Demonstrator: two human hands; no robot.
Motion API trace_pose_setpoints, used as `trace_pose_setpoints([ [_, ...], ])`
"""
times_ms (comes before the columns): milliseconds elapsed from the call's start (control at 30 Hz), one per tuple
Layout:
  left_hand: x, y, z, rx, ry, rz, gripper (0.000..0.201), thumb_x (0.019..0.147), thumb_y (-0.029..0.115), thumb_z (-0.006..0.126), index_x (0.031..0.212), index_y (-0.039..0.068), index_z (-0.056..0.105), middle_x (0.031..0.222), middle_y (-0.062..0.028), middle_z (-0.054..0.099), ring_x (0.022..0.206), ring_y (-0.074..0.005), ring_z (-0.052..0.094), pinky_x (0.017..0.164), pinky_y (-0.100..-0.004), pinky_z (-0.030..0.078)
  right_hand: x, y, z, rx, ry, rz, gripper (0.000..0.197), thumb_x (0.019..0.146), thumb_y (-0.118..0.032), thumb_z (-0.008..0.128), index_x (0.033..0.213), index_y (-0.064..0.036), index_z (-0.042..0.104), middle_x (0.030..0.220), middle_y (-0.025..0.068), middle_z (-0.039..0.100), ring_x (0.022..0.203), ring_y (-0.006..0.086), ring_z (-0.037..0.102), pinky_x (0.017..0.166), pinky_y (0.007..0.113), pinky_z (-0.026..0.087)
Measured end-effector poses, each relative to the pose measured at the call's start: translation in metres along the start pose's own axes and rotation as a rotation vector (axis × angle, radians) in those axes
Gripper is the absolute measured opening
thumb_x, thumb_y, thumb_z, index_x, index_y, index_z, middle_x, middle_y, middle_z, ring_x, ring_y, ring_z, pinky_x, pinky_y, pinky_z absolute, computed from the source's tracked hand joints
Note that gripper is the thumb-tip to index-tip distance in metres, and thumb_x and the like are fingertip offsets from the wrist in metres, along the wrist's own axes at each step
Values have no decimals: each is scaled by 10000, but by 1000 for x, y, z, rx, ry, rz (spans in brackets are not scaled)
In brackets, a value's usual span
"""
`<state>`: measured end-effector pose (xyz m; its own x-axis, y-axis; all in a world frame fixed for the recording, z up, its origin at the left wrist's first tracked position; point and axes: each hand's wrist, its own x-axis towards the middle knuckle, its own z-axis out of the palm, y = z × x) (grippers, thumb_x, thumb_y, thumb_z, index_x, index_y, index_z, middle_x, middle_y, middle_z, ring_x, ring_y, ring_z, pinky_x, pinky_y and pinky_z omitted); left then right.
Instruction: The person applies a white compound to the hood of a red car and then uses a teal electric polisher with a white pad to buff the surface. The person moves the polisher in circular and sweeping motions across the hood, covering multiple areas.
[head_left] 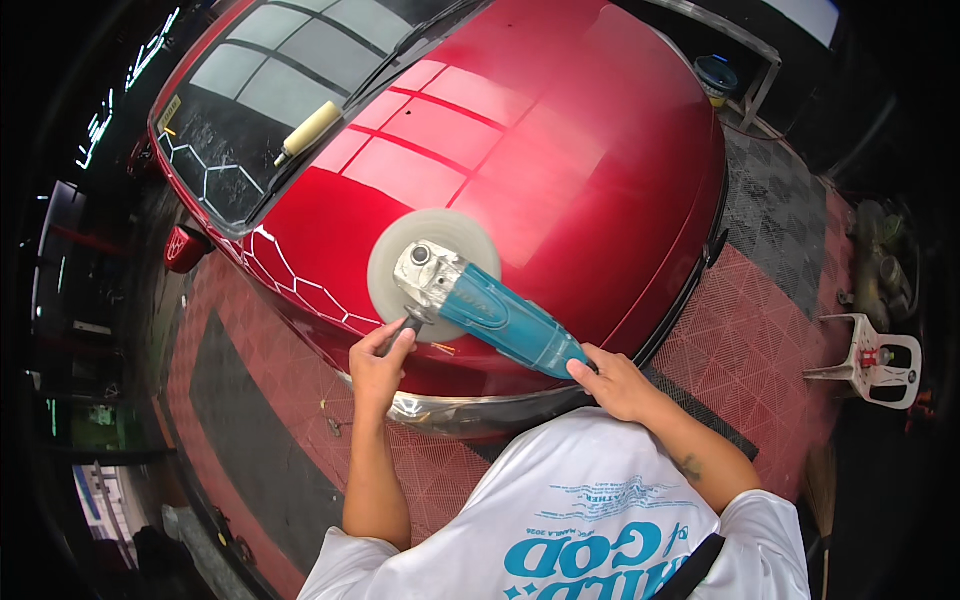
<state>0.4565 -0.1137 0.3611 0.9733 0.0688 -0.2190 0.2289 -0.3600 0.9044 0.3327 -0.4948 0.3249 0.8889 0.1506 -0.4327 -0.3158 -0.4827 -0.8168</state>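
A teal polisher (510, 320) with a silver gear head lies over the near corner of a glossy red car hood (560, 180). Its round pale pad (395, 262) rests against the paint and looks smeared, as if spinning. My left hand (378, 368) is closed around the dark side handle by the head. At the other end, my right hand (612, 383) grips the rear of the teal body; some of its fingers are hidden beneath. Up by the windshield base, a cream-coloured bottle (310, 130) with a narrow nozzle lies on its side.
The headlight (470, 408) and front edge of the car are close to my body. A red side mirror (186, 248) juts out at left. On the right stand a white plastic stool (872, 362) and a broom (822, 490). A bucket (716, 78) sits beyond the hood. Red and grey tiles (740, 300) cover the floor.
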Motion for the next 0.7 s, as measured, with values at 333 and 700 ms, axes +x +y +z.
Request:
trace_pose_setpoints([
  [333,79,64,130,180,-196,278,437,990,354,910,1265,16,879,921,-91,851,759,-133,739,711,-321,575,-15,66,-77,423,184,42,672,1175,-616,538,1444,-20,695,928,70,678,747,144,641,611,306,542],
  [700,173,197,186,307,-252,118,371,1035,393,861,1195,58,873,871,-70,823,584,-94,572,516,-273,405,61,39,-189,584,56,113,704,1161,-743,477,1340,-81,637,806,52,646,553,129,574,505,303,486],
])
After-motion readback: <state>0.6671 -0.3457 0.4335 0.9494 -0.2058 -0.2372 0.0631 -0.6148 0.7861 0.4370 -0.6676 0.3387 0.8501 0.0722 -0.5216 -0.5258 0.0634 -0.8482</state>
